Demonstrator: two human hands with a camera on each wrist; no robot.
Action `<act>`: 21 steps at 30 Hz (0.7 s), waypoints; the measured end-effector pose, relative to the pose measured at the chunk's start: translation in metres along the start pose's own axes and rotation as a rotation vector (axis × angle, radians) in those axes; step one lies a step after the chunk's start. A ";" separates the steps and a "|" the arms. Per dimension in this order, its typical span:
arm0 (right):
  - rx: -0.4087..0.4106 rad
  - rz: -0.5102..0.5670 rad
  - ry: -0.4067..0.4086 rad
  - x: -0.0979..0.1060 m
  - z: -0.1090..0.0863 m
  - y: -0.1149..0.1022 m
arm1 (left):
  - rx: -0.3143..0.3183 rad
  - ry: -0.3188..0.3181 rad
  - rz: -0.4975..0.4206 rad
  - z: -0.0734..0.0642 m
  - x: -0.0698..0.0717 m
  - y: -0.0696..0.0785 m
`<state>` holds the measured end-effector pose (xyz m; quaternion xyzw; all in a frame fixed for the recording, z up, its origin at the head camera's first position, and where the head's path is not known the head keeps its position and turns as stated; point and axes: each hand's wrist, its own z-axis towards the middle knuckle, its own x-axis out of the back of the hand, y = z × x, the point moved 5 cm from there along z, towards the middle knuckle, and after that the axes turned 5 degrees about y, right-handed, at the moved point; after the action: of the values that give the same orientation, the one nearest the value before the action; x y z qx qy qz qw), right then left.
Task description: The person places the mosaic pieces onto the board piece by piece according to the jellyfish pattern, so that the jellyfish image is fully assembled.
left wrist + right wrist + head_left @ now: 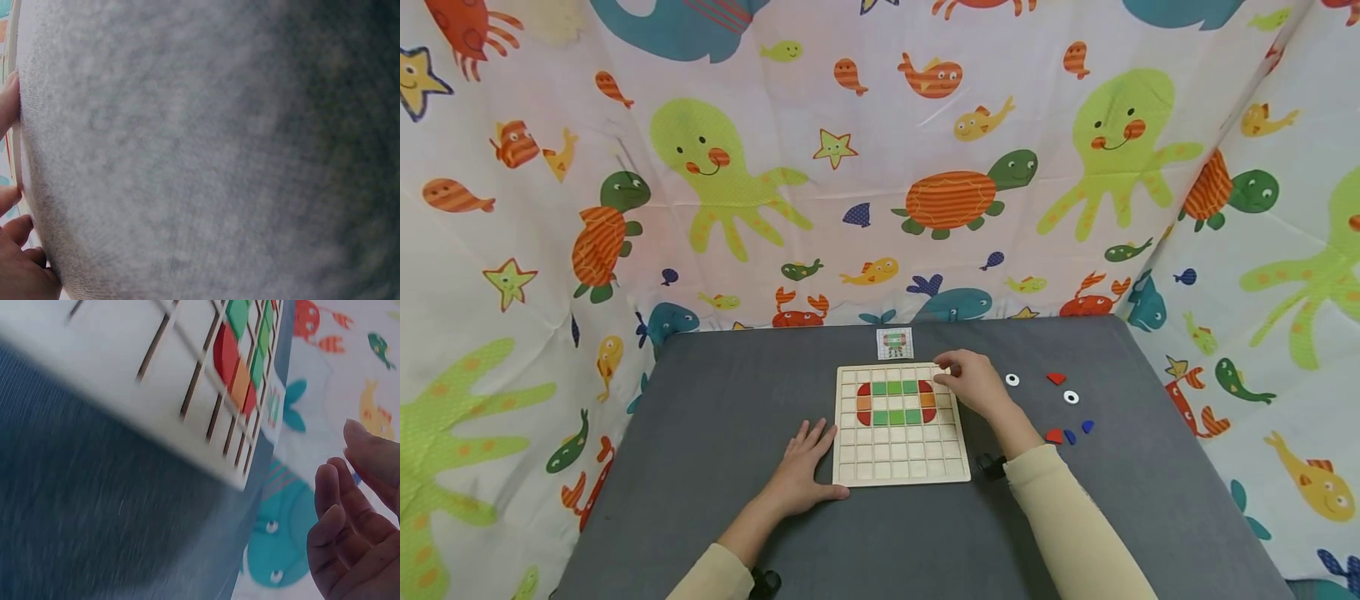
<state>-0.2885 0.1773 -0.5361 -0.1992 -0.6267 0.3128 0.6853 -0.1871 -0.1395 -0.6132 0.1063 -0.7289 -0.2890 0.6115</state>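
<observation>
A pale wooden grid board [868, 475] lies on the table, bearing a ring of green [893, 388], orange [928, 400] and red [864, 417] pieces. My left hand [801, 475] rests by its lower left corner with fingers spread, the fingertips along the left edge and the thumb at the near edge. Over the far right corner is my right hand [973, 379], its fingers bent and the thumb tip apart from them. The right wrist view shows these fingers [344, 528] with nothing held between them.
A small pattern card [895, 343] lies behind the board. To the right on the grey table [737, 392] are white rings [1071, 397], red pieces [1056, 378] and several blue pieces [1087, 427]. A sea-animal curtain [850, 192] stands behind and at the sides.
</observation>
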 end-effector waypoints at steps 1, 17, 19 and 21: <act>-0.005 -0.006 0.013 0.005 -0.001 0.004 | -0.001 0.000 0.002 0.000 0.000 0.000; -0.125 -0.094 0.136 0.068 -0.034 0.084 | 0.008 0.008 0.004 0.000 0.000 -0.002; -0.143 -0.099 0.150 0.075 -0.039 0.094 | 0.012 0.007 0.003 0.000 0.001 -0.001; -0.165 -0.111 0.162 0.083 -0.045 0.103 | 0.013 0.006 0.002 -0.001 0.001 -0.001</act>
<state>-0.2610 0.3135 -0.5502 -0.2447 -0.6030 0.2047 0.7312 -0.1867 -0.1409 -0.6125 0.1105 -0.7290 -0.2834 0.6133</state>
